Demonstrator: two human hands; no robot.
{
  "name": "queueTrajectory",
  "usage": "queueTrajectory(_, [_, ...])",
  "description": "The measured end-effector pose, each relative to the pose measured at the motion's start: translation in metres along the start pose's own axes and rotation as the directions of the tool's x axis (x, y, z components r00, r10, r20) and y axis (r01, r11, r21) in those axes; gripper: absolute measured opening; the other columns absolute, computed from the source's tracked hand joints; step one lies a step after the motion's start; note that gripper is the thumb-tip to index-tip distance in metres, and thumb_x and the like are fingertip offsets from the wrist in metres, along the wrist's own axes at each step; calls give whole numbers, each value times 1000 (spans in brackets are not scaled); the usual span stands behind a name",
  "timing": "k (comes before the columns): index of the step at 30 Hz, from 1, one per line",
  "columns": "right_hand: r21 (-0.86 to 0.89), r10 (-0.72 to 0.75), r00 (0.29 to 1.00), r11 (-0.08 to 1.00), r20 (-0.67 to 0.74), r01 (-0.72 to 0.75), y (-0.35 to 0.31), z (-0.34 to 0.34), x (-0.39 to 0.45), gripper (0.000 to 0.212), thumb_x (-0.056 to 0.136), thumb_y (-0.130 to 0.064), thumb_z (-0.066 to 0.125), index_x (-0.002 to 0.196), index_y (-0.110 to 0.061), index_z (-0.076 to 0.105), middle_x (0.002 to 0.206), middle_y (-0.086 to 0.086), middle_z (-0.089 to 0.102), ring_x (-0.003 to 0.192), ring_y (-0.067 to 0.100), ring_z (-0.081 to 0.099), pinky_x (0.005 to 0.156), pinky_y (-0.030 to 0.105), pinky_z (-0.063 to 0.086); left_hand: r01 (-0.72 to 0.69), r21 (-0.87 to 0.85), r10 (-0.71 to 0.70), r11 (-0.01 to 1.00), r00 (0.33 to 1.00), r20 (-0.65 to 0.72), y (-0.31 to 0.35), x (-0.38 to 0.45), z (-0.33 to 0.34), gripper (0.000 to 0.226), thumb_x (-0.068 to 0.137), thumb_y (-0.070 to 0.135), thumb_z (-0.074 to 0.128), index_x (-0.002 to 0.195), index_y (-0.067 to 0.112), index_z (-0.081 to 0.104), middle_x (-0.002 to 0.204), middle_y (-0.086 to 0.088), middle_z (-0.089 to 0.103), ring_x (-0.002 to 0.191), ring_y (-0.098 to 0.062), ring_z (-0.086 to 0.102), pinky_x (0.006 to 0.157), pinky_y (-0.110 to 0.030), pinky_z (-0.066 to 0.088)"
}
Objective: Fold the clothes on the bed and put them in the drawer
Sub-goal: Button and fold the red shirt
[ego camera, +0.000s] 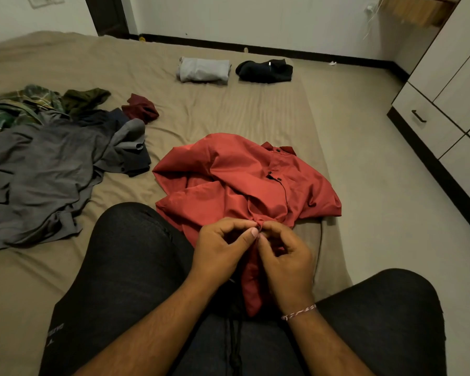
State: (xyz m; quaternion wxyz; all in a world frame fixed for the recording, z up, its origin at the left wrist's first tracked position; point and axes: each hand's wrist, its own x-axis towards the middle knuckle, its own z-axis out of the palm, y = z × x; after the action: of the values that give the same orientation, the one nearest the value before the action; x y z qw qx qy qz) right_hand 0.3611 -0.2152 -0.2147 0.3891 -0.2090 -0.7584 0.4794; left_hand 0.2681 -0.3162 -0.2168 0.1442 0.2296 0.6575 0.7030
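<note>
hands [258,234] pinching red shirt [236,169] hem | on bed [228,109]

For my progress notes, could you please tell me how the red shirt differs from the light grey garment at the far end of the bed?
The red shirt lies crumpled and spread out; the light grey garment is folded into a compact bundle. Both hands, left hand and right hand, pinch the red shirt, while nothing touches the grey one. Both rest on the bed.

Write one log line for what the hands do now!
left hand: pinches red shirt | right hand: pinches same spot | folded: grey, black
</note>
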Motion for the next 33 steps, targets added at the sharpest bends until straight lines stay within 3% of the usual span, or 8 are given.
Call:
queueTrajectory(3, [-154,-148,989,977,16,149,3,-2,2,28,85,-1,79,104,-21,77,100,-14,73,93,2,69,82,18,53,-31,98,31,995,1000,0,-4,-1,1,19,81,21,84,99,14,81,97,-2,78,93,-17,75,86,-31,59])
queueTrajectory(6, [-205,-170,985,963,42,175,4,1,3,21,86,-7,80,103,-18,77,97,-13,72,90,1,67,78,15,52,-13,88,15,996,1000,-21,-5,0,1,12,86,9,81,97,15,80,95,-2,79,92,-17,76,86,-33,60])
queueTrajectory(9, [-71,-49,999,996,24,51,3,4,4,27,85,-3,80,102,-23,76,93,-10,73,82,7,70,71,13,53,107,-103,-111,989,993,-34,0,0,4,16,92,-1,71,94,13,80,91,-4,80,85,-14,74,78,-25,58])
queueTrajectory(12, [147,106,993,983,43,-111,6,4,7,33,85,5,77,103,-23,77,94,-4,76,85,13,73,76,19,57,208,-219,-213,953,977,-1,2,1,5,21,96,0,64,95,15,80,86,-8,77,73,-15,64,63,-23,51])
queueTrajectory(16, [214,114,989,968,94,-132,7,5,7,31,87,6,76,106,-19,77,100,-3,77,92,18,74,83,29,60,286,-307,-289,908,957,38,-1,3,3,16,91,0,70,92,14,78,93,-22,77,78,-28,63,65,-30,48])
queueTrajectory(22, [138,37,995,989,95,-50,10,4,7,30,86,4,76,106,-18,78,105,-6,76,98,16,73,85,26,58,318,-299,-317,899,947,54,0,4,1,3,88,7,74,88,9,76,80,-14,72,66,-17,58,60,-26,47])
queueTrajectory(27, [-70,-107,989,991,106,115,6,-2,8,27,82,-1,81,102,-19,78,98,-10,73,91,6,70,79,17,55,360,-290,-353,887,932,77,-1,4,0,19,79,23,85,87,7,78,84,-26,67,74,-29,56,63,-31,46])
queueTrajectory(33, [-235,-196,968,945,158,230,9,-4,9,22,83,-8,82,102,-18,77,101,-12,73,96,1,68,83,27,56,269,-43,-269,962,963,10,5,4,-2,14,92,4,73,79,9,75,60,5,67,51,-2,56,51,-18,44])
